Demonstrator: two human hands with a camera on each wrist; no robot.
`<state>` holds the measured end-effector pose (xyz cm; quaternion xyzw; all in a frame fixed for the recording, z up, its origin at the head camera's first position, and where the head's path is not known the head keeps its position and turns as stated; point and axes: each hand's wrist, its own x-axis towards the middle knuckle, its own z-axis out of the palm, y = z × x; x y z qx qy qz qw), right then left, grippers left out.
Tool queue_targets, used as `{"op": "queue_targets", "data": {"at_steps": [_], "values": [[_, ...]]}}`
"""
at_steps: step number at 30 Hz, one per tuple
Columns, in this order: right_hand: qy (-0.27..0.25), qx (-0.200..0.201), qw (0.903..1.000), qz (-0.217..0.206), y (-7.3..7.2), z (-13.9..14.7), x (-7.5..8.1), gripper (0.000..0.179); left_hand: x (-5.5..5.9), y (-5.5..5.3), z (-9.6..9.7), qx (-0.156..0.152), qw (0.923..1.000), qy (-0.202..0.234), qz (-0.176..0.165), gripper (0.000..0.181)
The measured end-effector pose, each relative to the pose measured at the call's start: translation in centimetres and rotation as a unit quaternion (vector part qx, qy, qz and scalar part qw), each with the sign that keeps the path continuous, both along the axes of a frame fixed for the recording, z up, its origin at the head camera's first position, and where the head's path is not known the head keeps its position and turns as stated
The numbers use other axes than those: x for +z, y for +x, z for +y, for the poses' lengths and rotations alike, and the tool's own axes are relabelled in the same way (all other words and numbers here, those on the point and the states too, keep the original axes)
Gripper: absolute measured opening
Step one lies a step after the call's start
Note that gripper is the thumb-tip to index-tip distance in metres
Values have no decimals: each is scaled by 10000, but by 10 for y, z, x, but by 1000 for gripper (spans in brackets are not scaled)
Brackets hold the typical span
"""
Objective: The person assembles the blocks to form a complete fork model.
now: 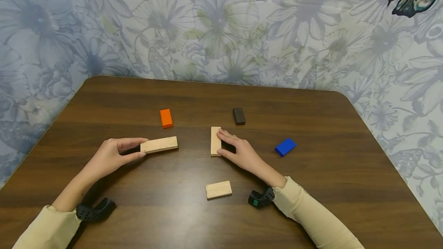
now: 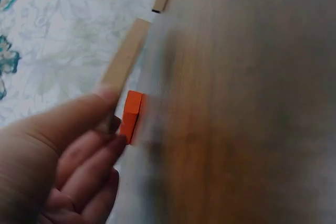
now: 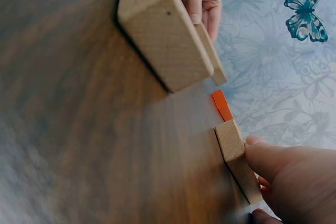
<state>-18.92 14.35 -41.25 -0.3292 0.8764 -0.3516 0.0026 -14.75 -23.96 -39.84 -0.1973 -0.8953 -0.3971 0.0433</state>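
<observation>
while the left hand [image 1: 108, 157] is pinching a pale block [image 1: 160, 145] by its end, the right hand [image 1: 245, 156] is holding a second block [image 1: 215, 141], a third block [image 1: 219, 190] lying nearer than that grip, and with no pieces touching, work is seemingly beginning.

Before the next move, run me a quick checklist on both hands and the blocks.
1. Left wooden block gripped: ok, left hand pinches one end.
2. Right wooden block in contact: ok, right hand touches it with thumb and fingertips.
3. Those two blocks parallel: not ok, set at an angle.
4. Left wooden block flat on table: cannot tell.
5. Near wooden block free: ok, untouched.
6. Orange block, black block, blue block clear of hands: ok.
</observation>
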Motion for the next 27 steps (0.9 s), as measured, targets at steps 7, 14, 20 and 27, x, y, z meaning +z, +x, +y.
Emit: {"op": "queue_targets", "data": {"at_steps": [7, 14, 20, 27], "values": [[8, 30, 10000, 27, 0, -1, 1, 55, 20, -21, 27, -195, 9995, 212, -103, 39], [32, 5, 10000, 18, 1, -1, 0, 55, 37, -47, 59, -582, 9964, 448, -422, 40], [26, 7, 10000, 31, 1, -1, 0, 55, 41, -71, 85, -750, 9933, 740, -479, 41], [-34, -19, 10000, 2, 3, -2, 2, 54, 36, -96, 109, -858, 9929, 655, -498, 41]]}}
